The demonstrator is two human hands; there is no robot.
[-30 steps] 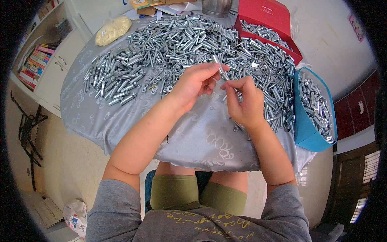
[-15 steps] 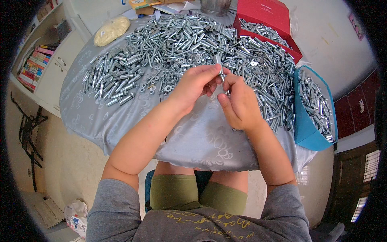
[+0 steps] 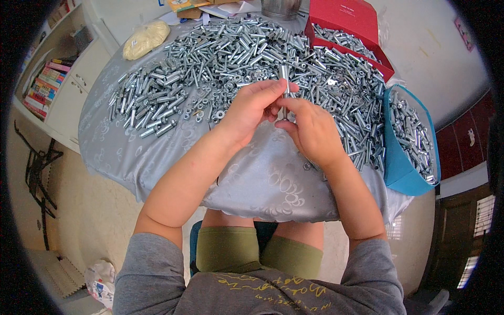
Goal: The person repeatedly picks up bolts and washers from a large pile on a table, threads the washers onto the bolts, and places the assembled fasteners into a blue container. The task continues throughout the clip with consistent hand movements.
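My left hand (image 3: 251,109) and my right hand (image 3: 311,131) meet over the middle of the round table (image 3: 262,178), which wears a silver-grey cloth. Together they pinch one upright metal bolt with a sleeve (image 3: 285,77); its top sticks up above my left fingertips. My right fingers close on its lower part, which is hidden between the hands. A big heap of similar shiny bolts, sleeves, nuts and washers (image 3: 220,58) covers the far half of the table just beyond my hands.
A red box (image 3: 353,23) with bolts stands at the back right. A blue bin (image 3: 400,157) full of bolts hangs at the table's right edge. A yellowish bag (image 3: 145,39) lies at the back left, a bookshelf (image 3: 44,89) beyond it. My knees sit under the near edge.
My right hand came up from the bolt pile on the right and closed in on the bolt held by my left hand. Both hands now grip it together.
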